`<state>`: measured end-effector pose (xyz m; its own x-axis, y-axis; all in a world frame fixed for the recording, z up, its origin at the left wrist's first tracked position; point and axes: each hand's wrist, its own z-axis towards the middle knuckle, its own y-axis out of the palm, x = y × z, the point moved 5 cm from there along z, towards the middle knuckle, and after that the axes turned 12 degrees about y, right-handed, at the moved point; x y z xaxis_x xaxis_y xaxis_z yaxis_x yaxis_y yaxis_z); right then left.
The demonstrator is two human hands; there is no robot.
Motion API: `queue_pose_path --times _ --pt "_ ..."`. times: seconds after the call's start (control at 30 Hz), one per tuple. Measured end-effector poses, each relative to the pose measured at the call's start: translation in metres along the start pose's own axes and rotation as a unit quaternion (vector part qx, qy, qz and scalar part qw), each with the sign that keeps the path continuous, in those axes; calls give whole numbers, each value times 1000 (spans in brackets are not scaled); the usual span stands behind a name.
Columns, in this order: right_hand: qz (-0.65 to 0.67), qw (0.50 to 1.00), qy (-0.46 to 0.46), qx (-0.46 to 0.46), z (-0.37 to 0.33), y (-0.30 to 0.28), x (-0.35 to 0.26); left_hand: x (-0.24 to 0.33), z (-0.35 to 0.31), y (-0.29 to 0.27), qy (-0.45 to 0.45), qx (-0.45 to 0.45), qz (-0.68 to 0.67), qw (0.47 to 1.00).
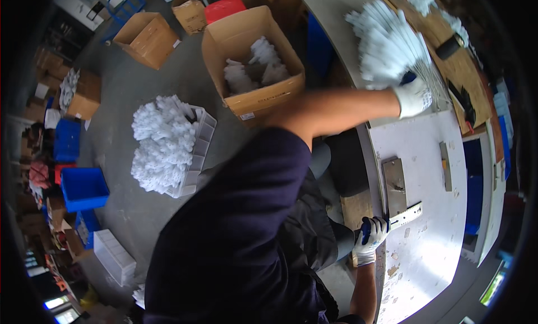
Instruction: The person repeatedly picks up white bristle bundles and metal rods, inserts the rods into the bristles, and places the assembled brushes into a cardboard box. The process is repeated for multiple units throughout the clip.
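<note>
My left hand [414, 97], in a white glove with a blue palm, reaches across to a fanned pile of white fluffy brushes [386, 46] on the bench. Its fingers close around some of their thin wire stems [438, 80]; how many is hidden. At the bench's near edge my right hand [372, 239], gloved alike, is curled closed beside the end of a pale perforated strip [406, 216]. Whatever lies inside its fingers is hidden. A flat metal block [395, 185] with a small bolt sits just beyond the strip, and a narrower metal piece [445, 166] stands farther across.
Black pliers [466, 106] and a dark cylinder [449, 46] lie on the wooden ledge behind the bench. To my left, a carton [263, 102] holds white fluffy bundles, and a white crate [203, 150] is heaped with more. Blue bins [84, 188] stand farther off.
</note>
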<state>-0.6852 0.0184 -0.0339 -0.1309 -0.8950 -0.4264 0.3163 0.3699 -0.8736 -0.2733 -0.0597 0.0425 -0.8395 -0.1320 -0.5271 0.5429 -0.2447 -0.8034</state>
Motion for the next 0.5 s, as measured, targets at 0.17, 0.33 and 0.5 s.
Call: queue_pose_path --times 0.17,0.33,0.5 --pt "-52 998 17 15 -7 -9 -6 104 -102 -79 -110 201 -225 947" --pt "-88 992 56 65 -17 -14 -14 116 -228 -92 -182 75 -505 840" --pt "101 825 427 357 -143 13 14 144 -495 -6 -387 -80 -398 828"
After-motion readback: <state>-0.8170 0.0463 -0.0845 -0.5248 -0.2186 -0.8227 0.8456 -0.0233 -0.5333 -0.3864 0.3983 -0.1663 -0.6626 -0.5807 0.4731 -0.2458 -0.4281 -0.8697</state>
